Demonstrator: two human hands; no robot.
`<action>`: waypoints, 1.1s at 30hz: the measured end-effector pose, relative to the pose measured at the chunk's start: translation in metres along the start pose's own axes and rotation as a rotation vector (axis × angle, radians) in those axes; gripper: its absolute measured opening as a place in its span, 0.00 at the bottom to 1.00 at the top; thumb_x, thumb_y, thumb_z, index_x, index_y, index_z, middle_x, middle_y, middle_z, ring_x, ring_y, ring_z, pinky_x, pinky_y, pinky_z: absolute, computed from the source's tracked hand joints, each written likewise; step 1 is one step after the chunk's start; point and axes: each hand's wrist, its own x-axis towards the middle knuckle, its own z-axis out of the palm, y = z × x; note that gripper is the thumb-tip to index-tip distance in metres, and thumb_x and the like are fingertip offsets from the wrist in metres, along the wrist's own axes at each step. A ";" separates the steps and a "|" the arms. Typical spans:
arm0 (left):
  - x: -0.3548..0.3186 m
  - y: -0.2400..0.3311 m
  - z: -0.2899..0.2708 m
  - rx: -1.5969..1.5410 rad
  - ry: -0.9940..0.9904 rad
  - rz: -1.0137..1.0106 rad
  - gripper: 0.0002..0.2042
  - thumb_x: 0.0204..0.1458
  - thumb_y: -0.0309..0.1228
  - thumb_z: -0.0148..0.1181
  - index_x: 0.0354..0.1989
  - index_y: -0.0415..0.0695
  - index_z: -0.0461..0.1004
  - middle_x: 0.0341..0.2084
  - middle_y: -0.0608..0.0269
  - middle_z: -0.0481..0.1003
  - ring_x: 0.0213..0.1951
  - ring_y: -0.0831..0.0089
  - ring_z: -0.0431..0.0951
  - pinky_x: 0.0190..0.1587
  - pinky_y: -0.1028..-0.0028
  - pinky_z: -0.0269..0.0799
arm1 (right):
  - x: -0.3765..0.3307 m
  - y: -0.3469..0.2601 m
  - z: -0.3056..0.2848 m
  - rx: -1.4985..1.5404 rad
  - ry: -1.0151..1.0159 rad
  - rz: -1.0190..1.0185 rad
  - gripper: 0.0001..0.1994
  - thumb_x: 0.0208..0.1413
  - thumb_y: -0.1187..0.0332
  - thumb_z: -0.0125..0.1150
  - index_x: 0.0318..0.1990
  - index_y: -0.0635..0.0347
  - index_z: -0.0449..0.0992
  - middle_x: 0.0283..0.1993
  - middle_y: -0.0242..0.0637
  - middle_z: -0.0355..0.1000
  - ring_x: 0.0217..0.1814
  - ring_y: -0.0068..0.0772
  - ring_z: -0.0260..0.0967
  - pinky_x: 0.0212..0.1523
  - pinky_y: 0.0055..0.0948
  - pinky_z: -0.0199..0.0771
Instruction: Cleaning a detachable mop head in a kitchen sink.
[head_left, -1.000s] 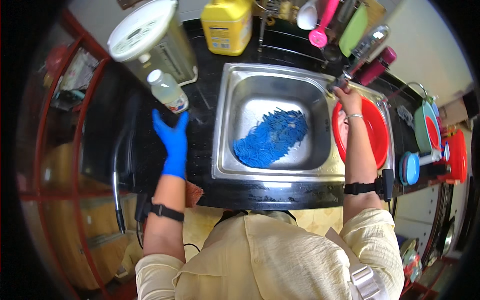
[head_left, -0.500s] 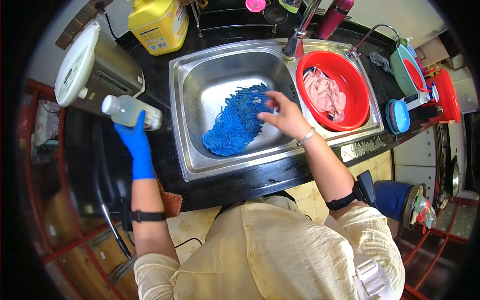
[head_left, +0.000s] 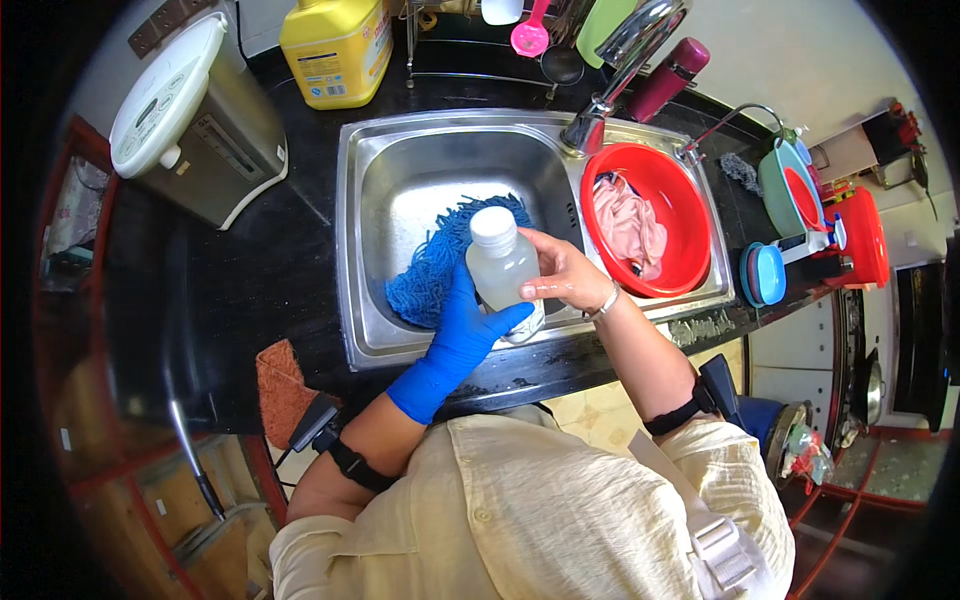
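While fingers of the gloved left hand (head_left: 458,325) and bare right hand (head_left: 572,278) hold a capped bottle (head_left: 500,270) over the sink (head_left: 349,240), it partly hides the shaggy blue cloth (head_left: 420,285). A red basin (head_left: 688,225) sits to the right; the top of the yellow jug (head_left: 335,55) is cut off.

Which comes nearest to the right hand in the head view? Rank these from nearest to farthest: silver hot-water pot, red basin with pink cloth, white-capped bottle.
1. White-capped bottle: at the right hand, on its left.
2. Red basin: just beyond, to the right.
3. Hot-water pot: far left, past the sink.
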 end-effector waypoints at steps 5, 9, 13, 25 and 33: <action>-0.010 0.000 -0.013 0.316 -0.202 0.039 0.33 0.37 0.35 0.67 0.53 0.38 0.58 0.47 0.48 0.63 0.49 0.57 0.65 0.52 0.63 0.59 | -0.025 -0.015 -0.002 -0.006 0.105 0.104 0.36 0.40 0.71 0.66 0.58 0.64 0.55 0.51 0.38 0.65 0.53 0.27 0.62 0.55 0.28 0.60; -0.038 0.004 -0.061 0.772 0.061 0.229 0.27 0.40 0.30 0.63 0.51 0.39 0.61 0.46 0.49 0.64 0.49 0.56 0.64 0.53 0.63 0.58 | -0.042 -0.007 -0.016 -0.057 0.148 0.329 0.31 0.42 0.69 0.65 0.55 0.69 0.59 0.45 0.40 0.68 0.44 0.26 0.68 0.45 0.24 0.68; -0.050 -0.001 -0.102 0.949 0.242 0.201 0.25 0.41 0.27 0.61 0.50 0.40 0.63 0.46 0.49 0.64 0.49 0.55 0.65 0.53 0.64 0.59 | -0.045 0.016 -0.023 0.031 0.222 0.614 0.25 0.45 0.63 0.64 0.47 0.73 0.65 0.34 0.40 0.72 0.29 0.27 0.72 0.29 0.23 0.73; -0.066 -0.018 -0.117 1.057 0.247 0.272 0.22 0.41 0.26 0.59 0.48 0.39 0.65 0.43 0.49 0.65 0.46 0.55 0.66 0.49 0.63 0.61 | -0.037 0.022 -0.044 0.267 0.441 0.791 0.26 0.43 0.58 0.65 0.38 0.77 0.67 0.30 0.47 0.71 0.24 0.35 0.72 0.23 0.33 0.74; -0.063 -0.013 -0.114 1.052 0.245 0.312 0.19 0.40 0.25 0.58 0.45 0.39 0.67 0.41 0.51 0.67 0.44 0.55 0.67 0.47 0.62 0.61 | -0.029 0.022 -0.024 0.117 0.368 0.811 0.28 0.44 0.59 0.65 0.40 0.80 0.65 0.29 0.45 0.71 0.24 0.34 0.72 0.22 0.32 0.74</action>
